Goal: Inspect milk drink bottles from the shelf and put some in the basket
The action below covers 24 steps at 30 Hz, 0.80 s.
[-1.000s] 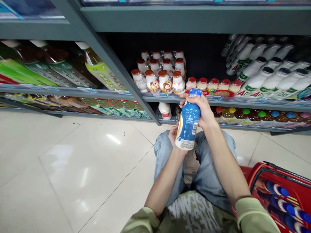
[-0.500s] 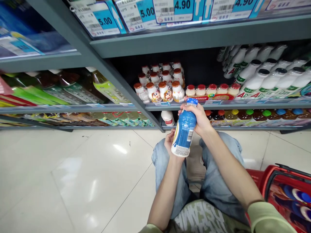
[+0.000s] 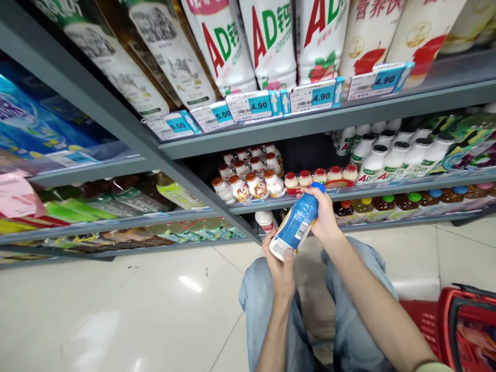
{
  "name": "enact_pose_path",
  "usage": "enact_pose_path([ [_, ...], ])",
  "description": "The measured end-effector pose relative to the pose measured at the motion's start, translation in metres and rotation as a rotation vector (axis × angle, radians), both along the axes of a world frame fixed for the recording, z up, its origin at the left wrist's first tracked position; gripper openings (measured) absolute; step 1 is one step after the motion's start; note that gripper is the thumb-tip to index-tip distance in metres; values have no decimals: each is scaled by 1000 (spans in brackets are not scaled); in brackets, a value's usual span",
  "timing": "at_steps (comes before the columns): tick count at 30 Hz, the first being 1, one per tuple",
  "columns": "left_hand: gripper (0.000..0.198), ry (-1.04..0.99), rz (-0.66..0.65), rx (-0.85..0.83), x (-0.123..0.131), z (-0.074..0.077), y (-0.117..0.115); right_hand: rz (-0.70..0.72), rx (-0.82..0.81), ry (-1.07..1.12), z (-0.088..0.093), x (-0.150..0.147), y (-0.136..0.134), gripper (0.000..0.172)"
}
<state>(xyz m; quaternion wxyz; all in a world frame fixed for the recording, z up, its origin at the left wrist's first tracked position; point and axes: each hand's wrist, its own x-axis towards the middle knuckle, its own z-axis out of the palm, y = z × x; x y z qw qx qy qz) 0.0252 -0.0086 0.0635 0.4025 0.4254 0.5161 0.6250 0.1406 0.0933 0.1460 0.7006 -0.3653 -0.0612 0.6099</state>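
Head view, and it's one blue and white bottle (image 3: 295,225) in play, tilted with its blue cap up to the right, held in the air above the knees in front of the low shelves. Right hand (image 3: 324,217) is wrapped tight around the neck just under the cap; left hand (image 3: 282,266) has its fingers curled against the base, so both hands are closed on that one bottle. Behind it, the middle shelf (image 3: 387,187) carries a pack of five little red-capped bottles (image 3: 320,175) and, to their left, a cluster of small cartoon bottles (image 3: 251,181), four across the front row. Above, five price tags (image 3: 250,105) line the shelf edge: two reading 5.00, three reading 4.90. Over those stand three big white bottles lettered AD (image 3: 267,41). Down at the lower right, one red basket (image 3: 449,315) sits on the floor beside the leg; something colourful lies inside, too blurred at the frame edge to name or count.
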Motion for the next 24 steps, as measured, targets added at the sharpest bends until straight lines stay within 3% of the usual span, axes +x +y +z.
enact_pose_path([
  [5, 71, 147, -54, 88, 5, -8, -1, -46, 17, -6, -1, 11, 4, 37],
  [10, 69, 171, -60, 130, 9, -10, 1, -79, 3, 32, 3, 26, 4, 35],
  [18, 69, 163, -96, -3, 3, -6, 3, 3, 52, -45, 7, 44, -5, 43],
  [21, 58, 82, -197, -44, -1, -3, 4, 61, 157, -146, 7, 53, -9, 44],
  [24, 56, 44, -405, -120, -2, -5, 2, 159, 259, -246, 8, 58, -12, 46],
])
